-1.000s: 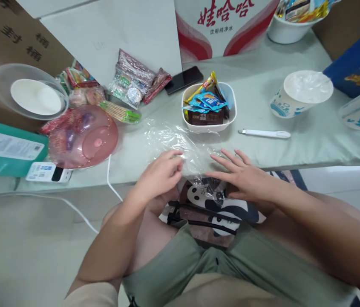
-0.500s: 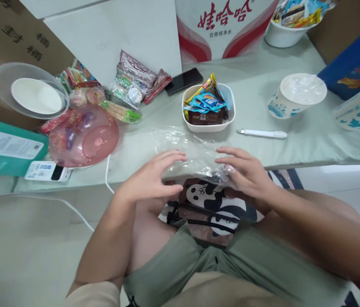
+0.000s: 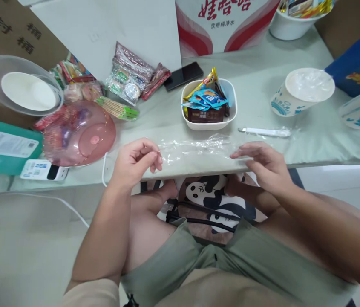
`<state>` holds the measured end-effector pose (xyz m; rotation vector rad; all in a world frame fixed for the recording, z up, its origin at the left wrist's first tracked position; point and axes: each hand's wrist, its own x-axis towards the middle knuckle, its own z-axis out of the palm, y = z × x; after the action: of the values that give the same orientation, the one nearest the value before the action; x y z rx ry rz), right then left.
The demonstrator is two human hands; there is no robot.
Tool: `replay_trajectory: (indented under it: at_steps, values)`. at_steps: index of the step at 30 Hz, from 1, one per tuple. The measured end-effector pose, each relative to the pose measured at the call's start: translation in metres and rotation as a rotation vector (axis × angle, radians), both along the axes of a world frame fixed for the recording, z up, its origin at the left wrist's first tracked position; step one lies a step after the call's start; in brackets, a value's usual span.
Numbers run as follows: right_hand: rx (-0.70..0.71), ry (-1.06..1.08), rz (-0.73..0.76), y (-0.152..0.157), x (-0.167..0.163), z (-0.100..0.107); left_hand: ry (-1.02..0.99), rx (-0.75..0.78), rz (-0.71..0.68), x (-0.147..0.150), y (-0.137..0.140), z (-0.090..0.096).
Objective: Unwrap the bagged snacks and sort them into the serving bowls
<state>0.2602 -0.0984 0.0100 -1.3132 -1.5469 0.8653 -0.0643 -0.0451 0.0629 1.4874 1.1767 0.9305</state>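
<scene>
A sheet of clear plastic film (image 3: pixel 192 149) lies spread across the front of the table, crinkled and shiny. At its left end is my left hand (image 3: pixel 136 162), its fingers curled in against the thumb at the film's edge. My right hand (image 3: pixel 264 164) is over the film's right part, with fingers stretched out and the thumb apart. Just behind the film stands a white bowl (image 3: pixel 210 126) of wrapped snacks (image 3: pixel 207 100). A white utility knife (image 3: pixel 264 131) lies behind my right hand, and part of the film seems to reach it.
Paper cups (image 3: pixel 301 94) stand at the right. Wrapped snacks (image 3: pixel 135 76), a black phone (image 3: pixel 184 76) and toothpick-like sticks (image 3: pixel 117 108) lie towards the back. A pink lidded dish (image 3: pixel 95 138) and a white device (image 3: pixel 44 169) with a cable (image 3: pixel 104 168) sit at the left.
My hands have moved apart, the left one leftward with its fingers curling in, the right one rightward. The film between them has gone from bunched up to flatter and wider.
</scene>
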Motion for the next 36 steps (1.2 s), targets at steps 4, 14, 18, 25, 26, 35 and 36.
replay_trajectory:
  at_steps: [4, 14, 18, 25, 26, 35, 36]
  values:
    - [-0.02, -0.076, 0.052, -0.01, -0.012, 0.011, 0.038, -0.188, 0.083, 0.002, 0.004, 0.002]
    - [-0.333, -0.12, -0.002, 0.011, -0.012, -0.003, 0.332, -0.328, 0.193, -0.01, 0.015, 0.004]
    - [-0.262, -0.148, -0.04, 0.012, -0.014, 0.001, 0.367, -0.411, 0.008, -0.013, 0.015, 0.003]
    - [-0.388, -0.255, -0.105, 0.024, -0.019, -0.002, 0.47, -0.331, 0.069, -0.01, 0.019, -0.006]
    - [-0.392, -0.286, -0.108, 0.026, -0.018, -0.003, 0.489, -0.304, 0.093, -0.01, 0.021, -0.008]
    - [-0.33, -0.669, -0.153, 0.028, -0.009, -0.004, 0.762, -0.074, 0.129, -0.002, 0.042, -0.035]
    - [-0.317, -0.693, -0.162, 0.028, -0.008, -0.004, 0.769, -0.044, 0.134, -0.001, 0.044, -0.037]
